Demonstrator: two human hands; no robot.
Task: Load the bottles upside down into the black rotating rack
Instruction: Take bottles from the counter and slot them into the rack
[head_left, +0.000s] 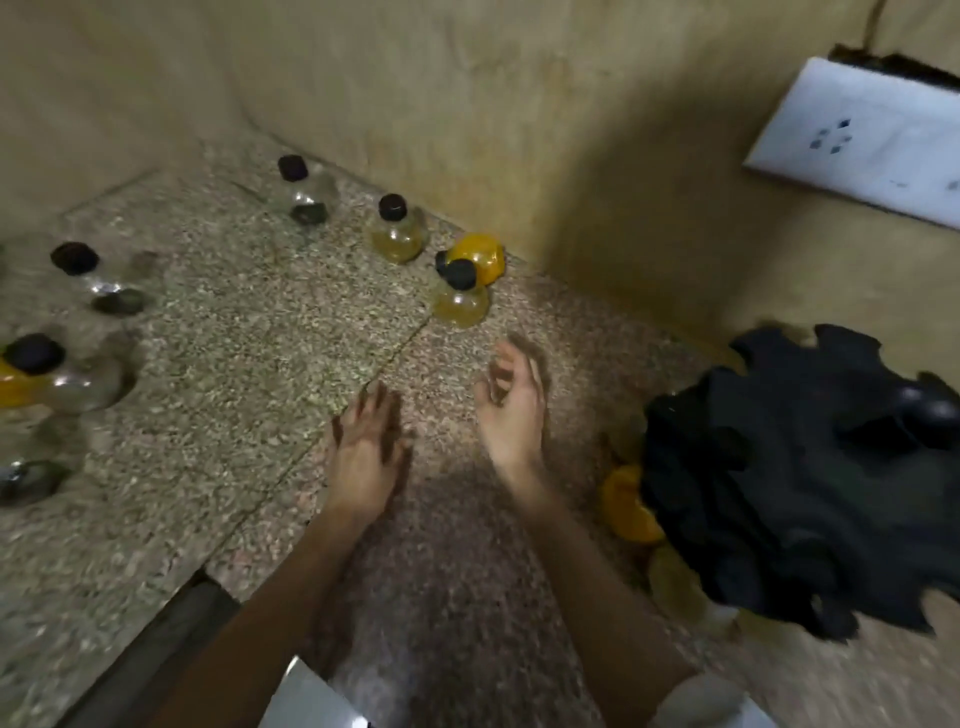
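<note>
Reaching forward over the counter (234, 338), the fingers (379, 408) of the left hand (366, 441) lie straight and close together, palm down, holding nothing; blur hides whether they touch the stone. Just beside it the right hand (511, 410) stands on edge, palm turned toward the left one, its fingers loosely bent and spread, also holding nothing. Just beyond the right fingertips stands the nearest bottle (460, 301), small and round-bellied, of clear yellow-tinted material with a dark round cap, upright. An orange bottle (480, 257) sits right behind it, close to the foot of the wall (467, 78). Farther along the wall stand a second tinted bottle (397, 234) and a clear bottle (306, 195), both upright and dark-capped. Well apart on the left are two more clear bottles (98, 280), one nearer the edge (67, 376). To the right of the right forearm lies the black rack (810, 483), a dark mass with a notched, scalloped rim, too blurred to show its slots. Under its near edge show an orange shape (628, 506) and a yellowish one (675, 577); how they sit in it cannot be told. The counter is speckled stone crossed by thin seams. The wall is rough tan plaster, bearing a white socket plate (862, 140) at upper right.
</note>
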